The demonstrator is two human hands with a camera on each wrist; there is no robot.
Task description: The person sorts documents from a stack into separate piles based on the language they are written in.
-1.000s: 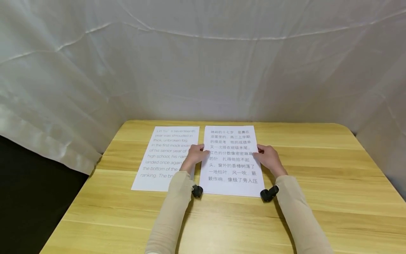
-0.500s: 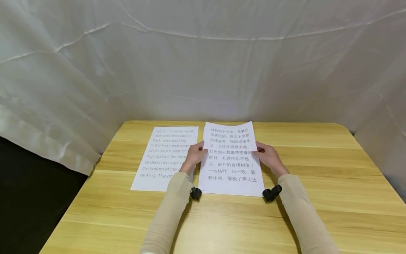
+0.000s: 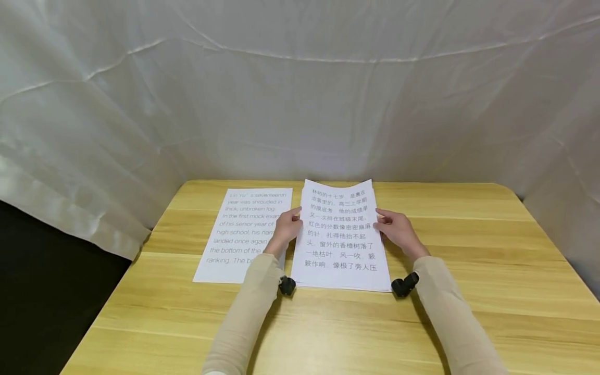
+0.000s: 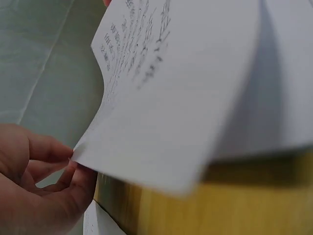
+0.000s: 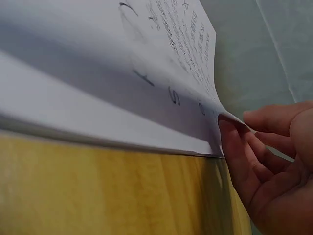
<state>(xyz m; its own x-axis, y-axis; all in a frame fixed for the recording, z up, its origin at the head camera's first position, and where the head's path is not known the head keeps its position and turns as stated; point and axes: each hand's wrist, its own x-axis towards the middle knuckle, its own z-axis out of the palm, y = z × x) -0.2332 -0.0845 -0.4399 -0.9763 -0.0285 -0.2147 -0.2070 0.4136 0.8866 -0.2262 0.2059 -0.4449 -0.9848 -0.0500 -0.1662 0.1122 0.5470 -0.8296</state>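
A white sheet of paper (image 3: 338,276) printed with Chinese characters is pinched at both side edges. My left hand (image 3: 287,228) holds its left edge between thumb and fingers. On the right edge, my right hand (image 3: 398,230) pinches it the same way. The sheet bows downward in the middle, its far corners raised. In the right wrist view, lower paper (image 5: 98,110) with large letters on it lies under the lifted sheet, mostly covered. Left of these is another sheet (image 3: 220,273) printed in English, its right part hidden behind my left hand and sleeve.
A light wooden table (image 3: 347,333) carries the papers. Pale cloth (image 3: 300,114) hangs behind and at both sides. A dark area (image 3: 51,291) lies beyond the table's left edge. Each sleeve has a small black camera (image 3: 405,285) at the wrist.
The Chinese sheet went from lying flat to lifted and bowed, its far corners rising. Both hands have kept hold of its side edges. The English sheet stays in place.
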